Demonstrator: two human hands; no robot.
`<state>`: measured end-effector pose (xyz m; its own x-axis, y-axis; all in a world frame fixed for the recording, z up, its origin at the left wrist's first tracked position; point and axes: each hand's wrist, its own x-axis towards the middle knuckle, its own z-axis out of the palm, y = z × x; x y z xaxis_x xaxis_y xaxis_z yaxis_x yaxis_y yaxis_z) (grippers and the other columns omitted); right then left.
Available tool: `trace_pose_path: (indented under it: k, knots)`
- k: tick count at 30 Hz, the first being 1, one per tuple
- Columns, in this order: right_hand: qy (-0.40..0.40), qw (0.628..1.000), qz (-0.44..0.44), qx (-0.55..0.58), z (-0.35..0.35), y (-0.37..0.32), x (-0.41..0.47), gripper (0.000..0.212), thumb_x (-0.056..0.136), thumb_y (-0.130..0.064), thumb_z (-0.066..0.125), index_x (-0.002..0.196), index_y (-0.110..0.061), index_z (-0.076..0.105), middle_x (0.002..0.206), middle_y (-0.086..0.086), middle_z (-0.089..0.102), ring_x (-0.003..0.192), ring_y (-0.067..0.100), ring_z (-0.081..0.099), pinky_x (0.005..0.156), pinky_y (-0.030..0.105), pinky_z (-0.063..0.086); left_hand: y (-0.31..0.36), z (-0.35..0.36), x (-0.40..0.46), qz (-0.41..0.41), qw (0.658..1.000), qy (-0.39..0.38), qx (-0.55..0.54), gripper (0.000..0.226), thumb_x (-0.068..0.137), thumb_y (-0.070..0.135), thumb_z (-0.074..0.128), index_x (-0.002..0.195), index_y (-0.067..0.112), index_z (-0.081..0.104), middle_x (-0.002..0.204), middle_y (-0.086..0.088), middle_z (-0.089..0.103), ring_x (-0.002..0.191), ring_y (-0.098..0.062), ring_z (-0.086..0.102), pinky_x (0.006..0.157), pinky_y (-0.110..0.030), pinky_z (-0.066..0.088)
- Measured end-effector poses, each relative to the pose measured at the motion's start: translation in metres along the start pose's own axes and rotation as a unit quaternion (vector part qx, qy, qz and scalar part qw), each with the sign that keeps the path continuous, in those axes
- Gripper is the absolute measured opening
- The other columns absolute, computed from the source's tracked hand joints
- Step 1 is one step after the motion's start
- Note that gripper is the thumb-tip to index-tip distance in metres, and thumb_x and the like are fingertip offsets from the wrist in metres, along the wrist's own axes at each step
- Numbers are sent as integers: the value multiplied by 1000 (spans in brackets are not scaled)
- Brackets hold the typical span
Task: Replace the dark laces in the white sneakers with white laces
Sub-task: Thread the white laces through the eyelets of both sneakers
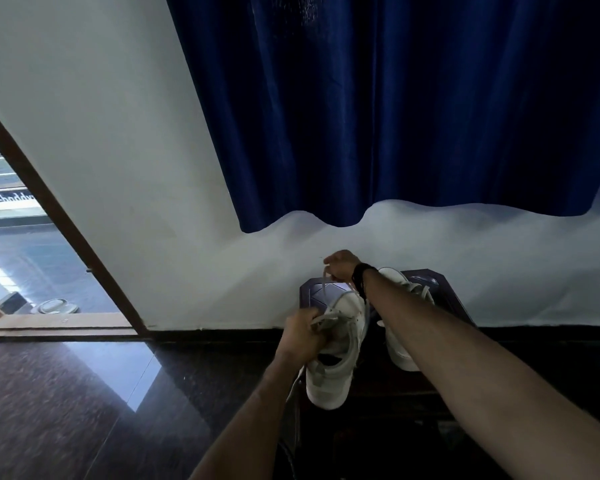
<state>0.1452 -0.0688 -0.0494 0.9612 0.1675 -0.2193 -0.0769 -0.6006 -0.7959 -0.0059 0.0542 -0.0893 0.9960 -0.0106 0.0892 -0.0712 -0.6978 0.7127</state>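
A wide stretch of dark polished floor (66,403) is seen at the left, bounded by a brown door frame (59,216) and the white wall (136,133). Two white sneakers are counted on a dark stool (444,292) set against the wall. The nearer sneaker (333,375) is gripped at its tongue by the left hand (300,337). One pale lace (324,284) is pinched and held up by the right hand (340,266). The second sneaker (400,341) lies partly hidden beneath the right forearm. One blue curtain (395,98) hangs above.

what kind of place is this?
Probably a room in a home, by an open doorway: polished dark stone floor, plain white wall with a blue curtain, wooden door frame, sneakers on a small dark stool.
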Motion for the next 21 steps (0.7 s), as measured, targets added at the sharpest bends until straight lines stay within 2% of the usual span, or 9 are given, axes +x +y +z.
trace_pose_path:
  k: [2,3,6,9,12,13,16,18,21]
  knots:
    - [3,999,-24,-23,-2,-2,-10,31,86,-1,59,117,0,66,122,16,65,104,25,61,96,32,50,-2,1,-4,-25,999,33,0,22,73,8,60,60,19,47,59,2,53,60,-23,54,49,-25,34]
    - [8,999,-44,-25,-2,-2,-14,30,87,-4,59,116,-5,67,126,12,63,112,26,60,99,30,48,0,-1,-5,-42,998,46,-1,17,75,6,60,64,15,52,62,-2,57,62,-24,56,50,-27,37]
    - [40,995,-90,-35,2,-2,-44,28,90,-9,56,116,-8,67,127,8,63,117,24,58,95,23,43,6,-3,-9,-60,997,56,6,7,77,9,62,72,9,57,68,-5,62,67,-28,61,56,-35,47]
    - [95,988,-120,-35,15,14,-73,27,92,-12,55,115,-6,66,121,10,66,112,26,60,90,23,41,22,-9,-19,-107,990,85,-26,24,77,25,75,67,15,56,60,4,56,59,-16,55,48,-27,40]
    - [135,983,-120,-43,29,34,-99,30,87,-21,49,108,-9,67,112,8,69,106,27,62,89,32,48,34,-19,-22,-182,980,56,-62,35,76,34,79,59,12,58,53,3,49,58,-17,54,52,-24,37]
    - [146,982,-114,-43,33,40,-106,31,86,-22,50,109,-11,67,112,7,69,106,26,62,90,35,49,41,-24,-22,-199,978,34,-53,32,77,33,77,66,6,64,56,0,50,63,-20,57,55,-27,38]
    - [165,977,-124,-60,41,51,-129,25,79,-31,58,95,-15,68,100,6,69,93,25,64,84,39,51,62,-43,-15,-212,977,-10,25,46,79,31,74,107,-5,65,93,-11,65,97,-29,67,66,-26,42]
    - [182,969,-145,-86,42,56,-141,12,73,-29,51,78,-20,57,87,4,65,79,25,58,75,39,51,79,-59,-11,-187,977,-24,100,32,80,27,71,100,3,63,103,-11,66,95,-28,67,65,-24,43]
    - [208,965,-141,-69,43,54,-153,27,73,-24,42,93,-20,60,103,6,64,96,27,56,86,40,49,104,-85,-5,-147,969,-52,191,17,82,21,67,88,9,56,98,-12,65,79,-25,60,62,-27,44]
